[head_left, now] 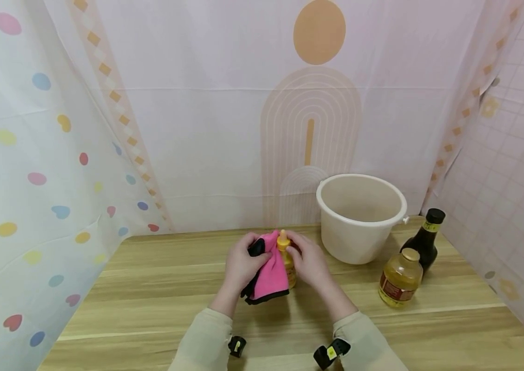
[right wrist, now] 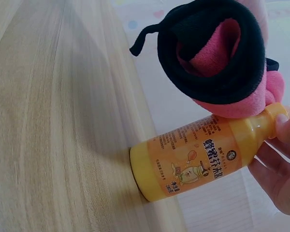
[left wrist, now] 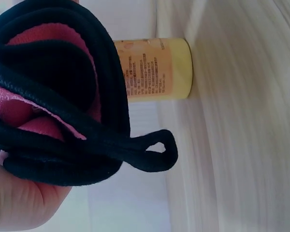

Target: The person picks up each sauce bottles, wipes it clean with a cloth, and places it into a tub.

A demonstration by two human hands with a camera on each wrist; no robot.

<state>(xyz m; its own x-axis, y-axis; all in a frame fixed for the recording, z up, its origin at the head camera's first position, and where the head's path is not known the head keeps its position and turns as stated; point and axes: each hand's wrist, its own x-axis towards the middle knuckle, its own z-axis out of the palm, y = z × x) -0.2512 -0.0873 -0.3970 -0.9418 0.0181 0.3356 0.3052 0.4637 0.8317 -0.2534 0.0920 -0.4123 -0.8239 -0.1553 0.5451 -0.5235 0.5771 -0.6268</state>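
My left hand holds a bunched pink cloth with black edging, which hangs down in loose folds. A small black loop sticks out from the cloth in the left wrist view. Close beside it, my right hand grips a yellow squeeze bottle of sauce by the neck, thumb at the cap. The bottle has an orange printed label and its base is down at the wooden tabletop. The cloth lies against the bottle's upper side and covers part of it in the head view.
A white bucket stands at the back of the wooden table, right of my hands. Farther right are a squat jar of yellow liquid with a gold lid and a dark bottle with a black cap. Patterned curtains hang behind.
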